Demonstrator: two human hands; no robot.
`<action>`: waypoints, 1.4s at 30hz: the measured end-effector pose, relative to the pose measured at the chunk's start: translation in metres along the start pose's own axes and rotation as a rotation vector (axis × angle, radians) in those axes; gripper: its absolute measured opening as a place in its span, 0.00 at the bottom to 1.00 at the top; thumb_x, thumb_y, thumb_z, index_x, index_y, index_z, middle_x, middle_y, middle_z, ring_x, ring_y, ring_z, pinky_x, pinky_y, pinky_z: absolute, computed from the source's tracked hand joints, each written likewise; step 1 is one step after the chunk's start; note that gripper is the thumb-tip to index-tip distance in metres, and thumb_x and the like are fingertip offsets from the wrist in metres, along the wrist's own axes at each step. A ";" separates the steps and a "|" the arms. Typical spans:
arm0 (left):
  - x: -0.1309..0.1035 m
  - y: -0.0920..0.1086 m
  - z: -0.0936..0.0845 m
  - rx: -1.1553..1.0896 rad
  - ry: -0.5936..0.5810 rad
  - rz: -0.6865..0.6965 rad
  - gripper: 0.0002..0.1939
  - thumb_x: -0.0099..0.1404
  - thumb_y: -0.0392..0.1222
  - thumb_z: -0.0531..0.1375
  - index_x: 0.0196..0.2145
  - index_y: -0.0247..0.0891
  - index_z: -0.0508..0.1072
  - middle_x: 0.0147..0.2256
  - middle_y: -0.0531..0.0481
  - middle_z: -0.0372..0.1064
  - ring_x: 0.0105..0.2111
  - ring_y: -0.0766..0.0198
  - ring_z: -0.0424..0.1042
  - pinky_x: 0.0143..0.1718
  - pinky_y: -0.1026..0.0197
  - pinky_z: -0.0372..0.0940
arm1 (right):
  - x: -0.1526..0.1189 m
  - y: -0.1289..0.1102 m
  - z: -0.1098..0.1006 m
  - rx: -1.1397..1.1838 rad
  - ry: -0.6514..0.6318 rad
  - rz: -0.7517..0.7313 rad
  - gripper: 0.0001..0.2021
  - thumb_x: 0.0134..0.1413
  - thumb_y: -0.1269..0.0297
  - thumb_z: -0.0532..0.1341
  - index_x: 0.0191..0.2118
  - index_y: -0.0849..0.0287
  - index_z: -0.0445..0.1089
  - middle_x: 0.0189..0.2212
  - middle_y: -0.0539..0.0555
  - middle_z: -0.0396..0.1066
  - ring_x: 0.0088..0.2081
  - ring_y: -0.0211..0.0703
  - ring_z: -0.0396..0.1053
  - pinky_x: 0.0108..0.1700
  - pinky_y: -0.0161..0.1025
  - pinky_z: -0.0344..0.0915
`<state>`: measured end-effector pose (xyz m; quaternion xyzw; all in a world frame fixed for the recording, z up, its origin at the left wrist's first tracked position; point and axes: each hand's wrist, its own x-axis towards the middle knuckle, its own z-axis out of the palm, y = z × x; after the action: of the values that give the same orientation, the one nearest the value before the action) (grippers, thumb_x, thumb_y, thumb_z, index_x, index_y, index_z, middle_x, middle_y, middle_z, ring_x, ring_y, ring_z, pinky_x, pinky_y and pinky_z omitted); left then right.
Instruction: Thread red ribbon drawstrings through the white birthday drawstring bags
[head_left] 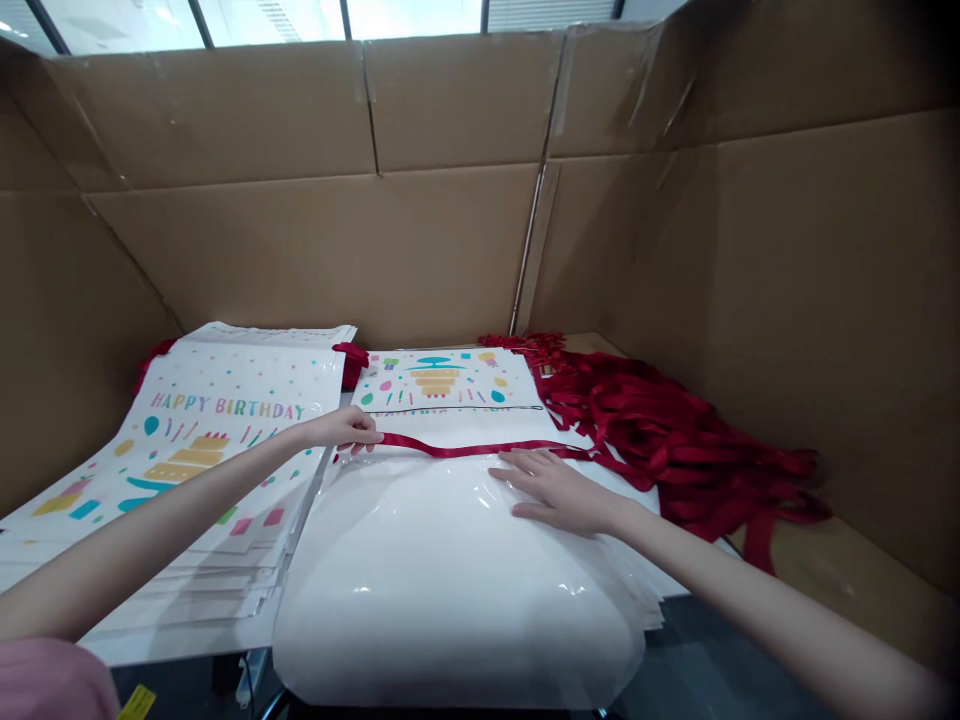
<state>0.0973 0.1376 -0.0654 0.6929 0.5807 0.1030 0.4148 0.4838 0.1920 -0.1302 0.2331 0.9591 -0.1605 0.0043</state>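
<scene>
a red ribbon (442, 453) is stretched crosswise at twelve o'clock on the glossy white sheet (457, 590), whose centre is taken as the dial's hub. at eleven o'clock, the ribbon's end is pinched between the fingertips of the left hand (355, 430). between one and two o'clock, the right hand (551, 490) is laid palm down, fingers spread, its fingertips placed by the ribbon. printed birthday sheets (187, 455) are stacked at ten o'clock; a heap of red ribbons (660, 440) is seen at two, and a cardboard wall (315, 240) beyond twelve.
</scene>
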 end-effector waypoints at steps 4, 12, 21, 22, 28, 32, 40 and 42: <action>0.000 0.007 0.000 -0.002 0.039 0.024 0.23 0.59 0.58 0.58 0.21 0.34 0.69 0.16 0.54 0.61 0.16 0.72 0.53 0.18 0.67 0.48 | -0.010 0.016 -0.017 0.023 0.004 0.031 0.26 0.56 0.48 0.56 0.59 0.49 0.62 0.58 0.59 0.58 0.58 0.60 0.55 0.57 0.57 0.52; 0.022 0.060 0.031 0.057 0.002 0.211 0.16 0.60 0.50 0.58 0.23 0.34 0.72 0.16 0.55 0.61 0.17 0.72 0.58 0.19 0.69 0.52 | 0.076 -0.061 -0.041 0.605 0.398 -0.098 0.22 0.63 0.51 0.48 0.57 0.55 0.59 0.48 0.58 0.66 0.48 0.46 0.66 0.48 0.43 0.63; 0.052 0.069 0.043 0.044 0.139 0.226 0.06 0.52 0.35 0.56 0.20 0.33 0.71 0.15 0.55 0.63 0.17 0.70 0.63 0.20 0.69 0.56 | 0.129 -0.077 -0.008 0.860 0.545 0.008 0.21 0.64 0.50 0.43 0.33 0.58 0.63 0.24 0.50 0.69 0.29 0.39 0.66 0.34 0.35 0.60; 0.055 0.065 0.037 0.021 0.053 0.240 0.07 0.53 0.37 0.57 0.21 0.33 0.71 0.15 0.54 0.62 0.17 0.70 0.62 0.20 0.69 0.55 | 0.126 -0.071 -0.008 0.856 0.537 0.006 0.20 0.64 0.50 0.45 0.32 0.59 0.64 0.26 0.50 0.70 0.31 0.39 0.66 0.35 0.34 0.60; 0.097 0.017 0.009 0.182 0.185 0.175 0.20 0.63 0.56 0.52 0.30 0.36 0.71 0.26 0.50 0.69 0.25 0.65 0.67 0.27 0.65 0.60 | 0.102 -0.037 -0.008 0.736 0.503 0.114 0.19 0.57 0.53 0.54 0.21 0.61 0.65 0.19 0.49 0.63 0.25 0.37 0.61 0.29 0.33 0.54; 0.127 -0.016 0.014 0.313 0.368 0.111 0.17 0.59 0.55 0.56 0.33 0.37 0.69 0.32 0.47 0.69 0.32 0.59 0.67 0.32 0.62 0.59 | 0.082 -0.027 -0.009 0.783 0.536 0.167 0.17 0.56 0.56 0.53 0.24 0.61 0.68 0.20 0.50 0.63 0.24 0.36 0.59 0.27 0.33 0.52; 0.128 -0.013 0.007 0.362 0.448 0.100 0.11 0.61 0.48 0.54 0.27 0.38 0.63 0.26 0.49 0.65 0.26 0.61 0.64 0.28 0.64 0.54 | 0.063 -0.031 -0.020 1.044 0.483 0.160 0.16 0.51 0.52 0.59 0.36 0.62 0.69 0.20 0.48 0.64 0.22 0.34 0.60 0.25 0.33 0.58; 0.109 -0.002 -0.007 0.348 0.515 0.106 0.11 0.62 0.48 0.54 0.28 0.38 0.62 0.25 0.50 0.64 0.25 0.63 0.63 0.27 0.65 0.53 | 0.062 -0.033 -0.024 1.102 0.516 0.169 0.17 0.48 0.51 0.62 0.34 0.62 0.69 0.23 0.50 0.67 0.23 0.35 0.64 0.27 0.34 0.61</action>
<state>0.1247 0.2379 -0.0998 0.7339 0.6388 0.1954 0.1234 0.4154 0.1988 -0.1027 0.3077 0.6835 -0.5702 -0.3363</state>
